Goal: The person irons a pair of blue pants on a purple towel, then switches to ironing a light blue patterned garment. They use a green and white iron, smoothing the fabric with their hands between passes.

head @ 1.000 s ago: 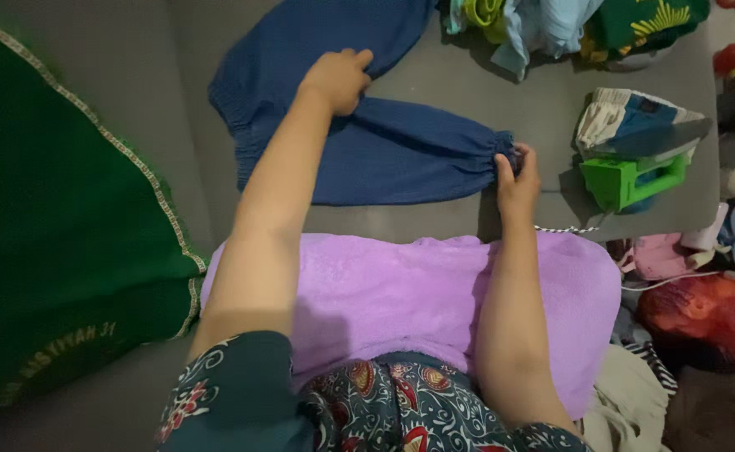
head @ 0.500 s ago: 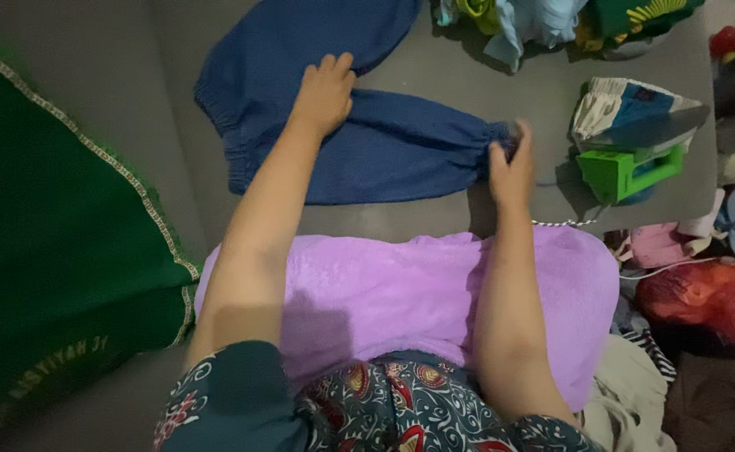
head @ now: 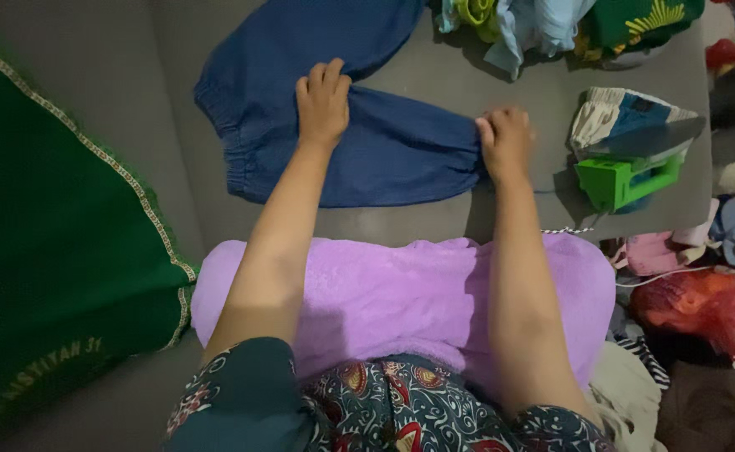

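On the grey surface (head: pixel 401 226), the left hand (head: pixel 321 100) pressed flat, fingers open, on blue trousers (head: pixel 384 151); the right hand (head: pixel 506 142) pinched the cuff shut. Even tension would smooth it best.

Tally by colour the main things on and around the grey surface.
Blue: 1, blue trousers under left hand and right hand
Green: 2, green iron, green cloth
Purple: 1, purple towel
Red: 1, red bag
Total: 5
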